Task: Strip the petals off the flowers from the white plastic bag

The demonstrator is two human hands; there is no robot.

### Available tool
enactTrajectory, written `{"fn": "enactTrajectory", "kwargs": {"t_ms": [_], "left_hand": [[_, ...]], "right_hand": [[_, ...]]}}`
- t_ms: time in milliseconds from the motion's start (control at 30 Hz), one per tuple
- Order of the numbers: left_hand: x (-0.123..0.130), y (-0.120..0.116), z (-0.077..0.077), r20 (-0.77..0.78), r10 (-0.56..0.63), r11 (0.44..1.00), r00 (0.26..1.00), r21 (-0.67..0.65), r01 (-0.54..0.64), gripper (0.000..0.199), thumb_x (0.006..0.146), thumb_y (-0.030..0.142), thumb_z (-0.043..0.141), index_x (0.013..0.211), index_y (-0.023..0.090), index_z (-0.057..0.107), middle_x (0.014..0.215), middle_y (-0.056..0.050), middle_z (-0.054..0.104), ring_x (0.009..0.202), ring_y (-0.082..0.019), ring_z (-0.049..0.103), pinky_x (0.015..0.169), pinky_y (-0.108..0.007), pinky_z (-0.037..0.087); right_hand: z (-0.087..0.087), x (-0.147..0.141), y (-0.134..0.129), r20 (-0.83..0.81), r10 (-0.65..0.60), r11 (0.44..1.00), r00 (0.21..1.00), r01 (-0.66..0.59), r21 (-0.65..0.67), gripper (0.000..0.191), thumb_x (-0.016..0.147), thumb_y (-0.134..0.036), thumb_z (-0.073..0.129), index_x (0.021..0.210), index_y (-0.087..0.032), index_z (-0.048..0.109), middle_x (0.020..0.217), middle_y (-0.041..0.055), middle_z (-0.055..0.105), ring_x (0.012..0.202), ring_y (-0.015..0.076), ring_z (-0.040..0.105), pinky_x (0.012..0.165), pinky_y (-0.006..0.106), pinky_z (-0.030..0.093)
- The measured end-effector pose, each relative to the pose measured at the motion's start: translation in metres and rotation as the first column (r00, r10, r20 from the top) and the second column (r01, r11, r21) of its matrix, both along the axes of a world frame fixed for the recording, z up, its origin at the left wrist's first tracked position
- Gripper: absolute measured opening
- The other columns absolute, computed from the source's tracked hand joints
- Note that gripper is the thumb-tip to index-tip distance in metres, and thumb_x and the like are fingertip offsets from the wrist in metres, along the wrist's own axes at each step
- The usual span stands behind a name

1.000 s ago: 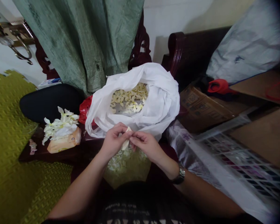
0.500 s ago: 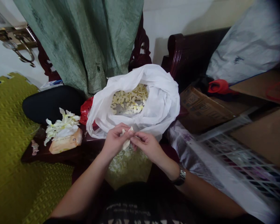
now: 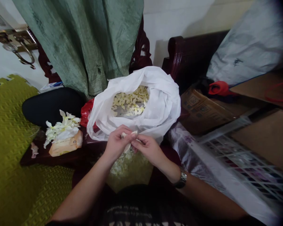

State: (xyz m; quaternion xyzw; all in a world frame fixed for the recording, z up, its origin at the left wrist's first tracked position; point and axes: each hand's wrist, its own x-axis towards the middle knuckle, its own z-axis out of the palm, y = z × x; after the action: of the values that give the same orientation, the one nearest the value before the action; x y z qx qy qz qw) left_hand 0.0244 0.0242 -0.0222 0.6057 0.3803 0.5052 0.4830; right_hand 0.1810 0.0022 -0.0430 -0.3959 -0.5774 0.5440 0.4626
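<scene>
My left hand [image 3: 118,139] is closed in a pinch on a pale cream flower [image 3: 127,147], whose petals stick out between the fingers. Touching it from the other side, my right hand [image 3: 148,147] has its thumb and fingertips pinched at the flower; the exact grip there is partly hidden. Just beyond both hands lies a white plastic bag [image 3: 165,103], its mouth wide and holding many loose cream petals [image 3: 129,98]. Beneath my hands, whitish flower pieces [image 3: 119,164] lie on a yellowish surface [image 3: 134,175] close to my body.
On the dark wooden seat to the left, white flowers [image 3: 63,125] rest on an orange tissue pack [image 3: 67,144]. A red bag [image 3: 86,111] and black cushion [image 3: 53,105] are behind. Cardboard boxes [image 3: 202,105] and a white rack [image 3: 245,163] stand to the right.
The fingers have shifted slightly around the flower, and its petals now stick out at a different angle. Both hands stay together in front of the bag. The view has moved a little.
</scene>
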Motion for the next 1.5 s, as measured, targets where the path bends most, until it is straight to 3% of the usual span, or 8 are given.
{"fn": "enactTrajectory", "kwargs": {"t_ms": [133,300,533,700,900,1067,1233,1500], "left_hand": [[0.004,0.0,-0.003,0.062,0.05,0.999,0.997,0.007,-0.051,0.03,0.075,0.034,0.085,0.066,0.017,0.061,0.081,0.001,0.056,0.073,-0.012,0.055,0.072,-0.026,0.046],[0.0,0.0,0.003,-0.027,-0.005,1.0,1.0,0.013,0.006,0.016,0.081,0.034,0.08,0.084,0.019,0.078,0.099,-0.005,0.062,0.092,-0.017,0.061,0.085,-0.029,0.046],[0.004,-0.001,0.003,0.01,0.075,0.997,0.997,0.022,-0.075,0.031,0.075,0.036,0.084,0.063,0.016,0.063,0.078,0.0,0.058,0.071,-0.012,0.057,0.069,-0.026,0.047],[0.003,-0.002,-0.001,0.119,0.005,0.982,0.993,-0.188,0.018,0.037,0.073,0.039,0.086,0.098,0.02,0.067,0.077,0.002,0.065,0.064,-0.013,0.059,0.062,-0.025,0.046],[-0.005,-0.001,-0.002,0.053,0.047,0.998,0.998,-0.033,-0.045,0.018,0.08,0.034,0.081,0.079,0.017,0.074,0.085,-0.002,0.064,0.079,-0.013,0.058,0.073,-0.024,0.046],[-0.001,-0.003,-0.004,0.128,0.038,0.987,0.991,-0.16,-0.017,0.03,0.078,0.038,0.083,0.079,0.018,0.061,0.068,0.005,0.056,0.06,-0.007,0.046,0.058,-0.02,0.037],[0.001,-0.004,-0.001,0.092,0.032,0.977,0.995,-0.215,-0.012,0.03,0.077,0.042,0.083,0.087,0.019,0.066,0.064,0.005,0.055,0.055,-0.008,0.041,0.053,-0.021,0.032],[-0.003,-0.004,0.001,-0.05,0.092,0.996,0.995,0.018,-0.091,0.027,0.079,0.038,0.081,0.073,0.018,0.065,0.072,0.002,0.054,0.067,-0.011,0.046,0.066,-0.024,0.038]], "right_hand": [[-0.004,-0.001,-0.001,-0.034,-0.028,1.0,0.999,0.028,-0.011,0.036,0.085,-0.052,0.067,0.072,-0.019,0.064,0.063,-0.0007,0.061,0.057,0.0159,0.06,0.059,0.03,0.049],[-0.001,0.003,-0.001,-0.015,-0.024,1.0,1.0,0.024,0.009,0.032,0.087,-0.052,0.068,0.08,-0.021,0.07,0.062,-0.0012,0.061,0.058,0.0163,0.059,0.06,0.031,0.05],[0.001,0.002,0.0,-0.005,-0.023,0.999,1.0,0.023,0.029,0.033,0.088,-0.052,0.066,0.075,-0.021,0.068,0.062,-0.0012,0.06,0.059,0.0162,0.059,0.061,0.031,0.049],[-0.002,0.004,0.001,-0.089,-0.108,0.994,0.99,0.109,0.015,0.034,0.086,-0.054,0.069,0.077,-0.021,0.069,0.062,-0.0006,0.06,0.058,0.0157,0.058,0.061,0.03,0.05],[-0.004,0.004,0.002,-0.168,-0.158,0.987,0.973,0.149,-0.065,0.029,0.083,-0.052,0.074,0.087,-0.023,0.076,0.069,0.0006,0.066,0.058,0.0155,0.058,0.06,0.031,0.052],[-0.006,0.0,0.001,-0.203,-0.197,0.98,0.959,0.194,-0.036,0.025,0.084,-0.049,0.074,0.088,-0.025,0.077,0.088,0.0022,0.069,0.07,0.0165,0.061,0.066,0.029,0.053],[-0.008,-0.001,0.002,-0.202,-0.179,0.984,0.963,0.179,-0.016,0.026,0.084,-0.049,0.074,0.091,-0.024,0.074,0.09,0.002,0.072,0.09,0.021,0.065,0.085,0.032,0.051],[-0.011,-0.003,0.0,-0.237,-0.223,0.973,0.946,0.201,-0.112,0.03,0.079,-0.05,0.078,0.087,-0.022,0.071,0.085,0.0009,0.07,0.081,0.0184,0.063,0.08,0.03,0.049]]}}
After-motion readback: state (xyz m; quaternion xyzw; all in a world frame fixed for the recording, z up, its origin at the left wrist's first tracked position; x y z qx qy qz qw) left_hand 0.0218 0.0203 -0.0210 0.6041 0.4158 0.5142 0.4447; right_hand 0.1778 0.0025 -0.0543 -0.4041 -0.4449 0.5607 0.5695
